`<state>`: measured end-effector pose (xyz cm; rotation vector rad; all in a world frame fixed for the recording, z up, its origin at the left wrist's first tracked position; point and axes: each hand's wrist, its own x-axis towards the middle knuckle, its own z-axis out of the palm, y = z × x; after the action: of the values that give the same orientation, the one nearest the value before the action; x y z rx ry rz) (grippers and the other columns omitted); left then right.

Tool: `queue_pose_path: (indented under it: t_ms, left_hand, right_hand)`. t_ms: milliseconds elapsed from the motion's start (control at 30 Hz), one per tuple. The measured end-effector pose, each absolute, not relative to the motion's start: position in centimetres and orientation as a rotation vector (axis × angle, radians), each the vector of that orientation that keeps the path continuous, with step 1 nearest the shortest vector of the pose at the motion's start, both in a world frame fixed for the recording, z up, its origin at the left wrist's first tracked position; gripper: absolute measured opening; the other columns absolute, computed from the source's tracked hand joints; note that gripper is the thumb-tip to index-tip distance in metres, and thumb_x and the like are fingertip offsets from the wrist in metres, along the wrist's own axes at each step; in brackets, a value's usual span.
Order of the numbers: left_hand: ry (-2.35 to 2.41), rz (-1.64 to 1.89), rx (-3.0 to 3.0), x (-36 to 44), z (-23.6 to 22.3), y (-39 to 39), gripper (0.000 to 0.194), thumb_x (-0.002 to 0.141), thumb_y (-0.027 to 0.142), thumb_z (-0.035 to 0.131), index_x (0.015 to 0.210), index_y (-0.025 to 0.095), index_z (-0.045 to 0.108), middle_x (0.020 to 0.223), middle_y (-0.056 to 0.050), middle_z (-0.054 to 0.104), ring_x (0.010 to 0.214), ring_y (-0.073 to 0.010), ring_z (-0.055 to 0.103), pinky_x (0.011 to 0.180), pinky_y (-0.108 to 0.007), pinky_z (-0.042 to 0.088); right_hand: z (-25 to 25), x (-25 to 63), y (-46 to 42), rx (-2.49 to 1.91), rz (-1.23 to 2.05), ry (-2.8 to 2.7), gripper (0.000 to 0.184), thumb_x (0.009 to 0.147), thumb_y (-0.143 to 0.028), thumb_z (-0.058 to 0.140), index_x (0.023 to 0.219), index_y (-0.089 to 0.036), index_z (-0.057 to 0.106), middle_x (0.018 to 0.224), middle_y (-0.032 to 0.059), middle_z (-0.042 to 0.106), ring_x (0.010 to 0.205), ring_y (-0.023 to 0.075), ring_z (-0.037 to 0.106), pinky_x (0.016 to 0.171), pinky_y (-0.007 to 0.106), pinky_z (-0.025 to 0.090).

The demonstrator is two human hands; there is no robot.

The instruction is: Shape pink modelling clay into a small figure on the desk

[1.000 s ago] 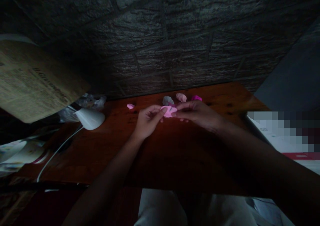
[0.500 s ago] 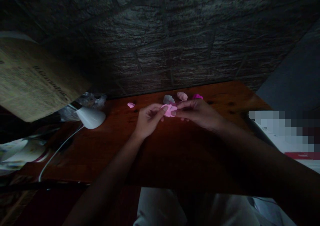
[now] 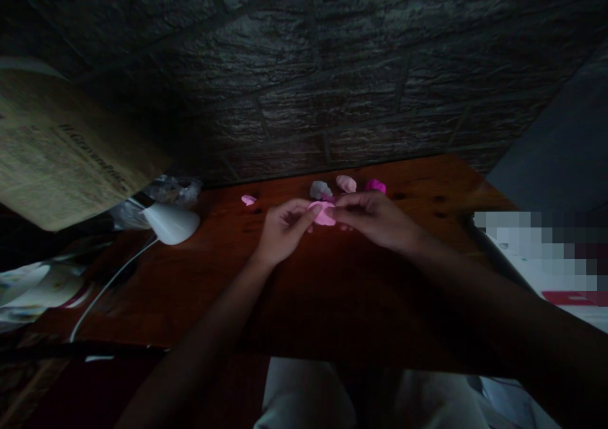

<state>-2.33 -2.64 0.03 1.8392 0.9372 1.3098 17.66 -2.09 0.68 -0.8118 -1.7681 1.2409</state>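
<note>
Both of my hands meet over the far middle of a reddish wooden table (image 3: 199, 289). My left hand (image 3: 280, 229) and my right hand (image 3: 373, 218) pinch the same soft pink lump (image 3: 322, 213) between their fingertips, left on its left side, right on its right. Just behind it lie three more small lumps: a grey-white one (image 3: 319, 189), a pale pink one (image 3: 346, 182) and a bright magenta one (image 3: 375, 185). A small pink scrap (image 3: 247, 199) lies alone to the left.
A white desk lamp head (image 3: 171, 222) with a thin stem sits at the table's left. Crumpled clear plastic (image 3: 173, 191) lies behind it, and a printed paper sheet (image 3: 61, 163) hangs at far left. A dark stone-pattern wall (image 3: 332, 87) backs the table. White papers (image 3: 560, 277) lie at the right.
Both hands have stayed in place on the pink lump; the fingers have shifted slightly, and the lump looks a little more rounded.
</note>
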Motion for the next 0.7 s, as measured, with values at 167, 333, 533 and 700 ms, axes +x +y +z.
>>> queue_pose_path:
  t_ms: [167,333,533,700]
  left_hand:
    - [0.934,1.333,1.841,-2.37,0.03,-2.58,0.017,0.087,0.034,0.073,0.081,0.019,0.072,0.061,0.002,0.066,0.05,-0.0071,0.055,0.047,-0.019,0.044]
    - [0.949,1.319,1.845,-2.27,0.05,-2.63,0.017,0.087,0.034,0.072,0.081,0.019,0.073,0.06,0.002,0.066,0.05,-0.0074,0.055,0.048,-0.019,0.045]
    - [0.924,1.326,1.836,-2.27,0.12,-2.64,0.019,0.087,0.036,0.072,0.08,0.018,0.072,0.06,0.002,0.066,0.05,-0.0071,0.055,0.048,-0.019,0.044]
    - [0.947,1.309,1.825,-2.39,0.16,-2.59,0.022,0.087,0.04,0.073,0.082,0.018,0.072,0.063,0.002,0.067,0.051,-0.0077,0.056,0.049,-0.02,0.046]
  right_hand:
    - [0.44,17.61,-1.98,-0.835,1.242,-1.717,0.018,0.082,-0.035,0.071,0.075,-0.018,0.072,0.066,-0.0014,0.064,0.064,0.0119,0.056,0.066,0.028,0.043]
    - [0.15,17.57,-1.92,-0.821,1.274,-1.683,0.013,0.079,-0.032,0.072,0.079,-0.018,0.074,0.074,-0.0007,0.067,0.07,0.0125,0.058,0.07,0.028,0.044]
    - [0.15,17.65,-1.83,-0.817,1.324,-1.684,0.017,0.08,-0.035,0.073,0.082,-0.019,0.076,0.069,-0.0012,0.066,0.064,0.0122,0.057,0.066,0.028,0.046]
    - [0.24,17.53,-1.97,-0.813,1.379,-1.67,0.022,0.078,-0.039,0.078,0.088,-0.02,0.078,0.081,0.0015,0.073,0.073,0.0138,0.062,0.072,0.029,0.049]
